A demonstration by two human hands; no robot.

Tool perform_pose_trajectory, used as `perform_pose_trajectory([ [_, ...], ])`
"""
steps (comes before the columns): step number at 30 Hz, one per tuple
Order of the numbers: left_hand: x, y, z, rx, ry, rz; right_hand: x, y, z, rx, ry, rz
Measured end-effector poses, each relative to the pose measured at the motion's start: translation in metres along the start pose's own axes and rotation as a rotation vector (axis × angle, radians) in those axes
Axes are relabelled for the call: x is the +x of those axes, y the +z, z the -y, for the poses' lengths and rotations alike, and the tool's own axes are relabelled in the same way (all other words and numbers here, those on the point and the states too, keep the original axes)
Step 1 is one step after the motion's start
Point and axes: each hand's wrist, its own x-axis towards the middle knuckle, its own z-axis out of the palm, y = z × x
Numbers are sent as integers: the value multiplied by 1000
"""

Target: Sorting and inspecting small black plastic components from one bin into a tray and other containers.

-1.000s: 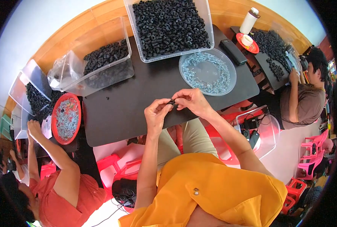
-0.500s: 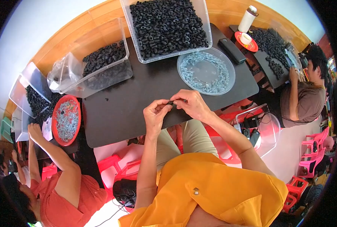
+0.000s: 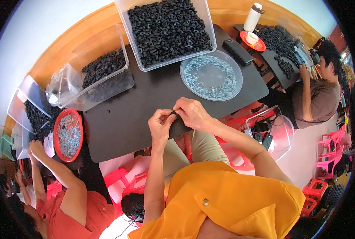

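My left hand (image 3: 160, 124) is closed in a pinch round a small black part (image 3: 174, 112), over the near edge of the dark table. My right hand (image 3: 194, 114) meets it from the right, its fingertips closed on the same part. Most of that piece is hidden by the fingers. Beyond my hands lies a round clear tray (image 3: 210, 81) with many small shiny pale pieces, perhaps springs, spread in a ring. A large clear bin (image 3: 214, 35) full of small black ring-like parts stands at the back middle.
Another clear bin (image 3: 113, 85) with black parts sits back left, beside a clear plastic bag. A black case (image 3: 238, 52) lies at the back right. On the left, a red-clad co-worker (image 3: 74, 205) works near a red tray (image 3: 80, 137); another person (image 3: 319, 97) sits at the right table.
Both hands stay together at the black part; my right fingers have curled closer over it and now cover more of it. The view has shifted slightly.
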Motion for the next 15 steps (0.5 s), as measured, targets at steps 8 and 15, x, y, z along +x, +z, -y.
perform_pose_trajectory([
  [8, 0, 3, 2, 35, 47, -55, 0, 8, -1, -80, -53, -7],
  [15, 1, 12, 2, 153, 67, -148, -4, 16, -2, -194, -160, -58],
])
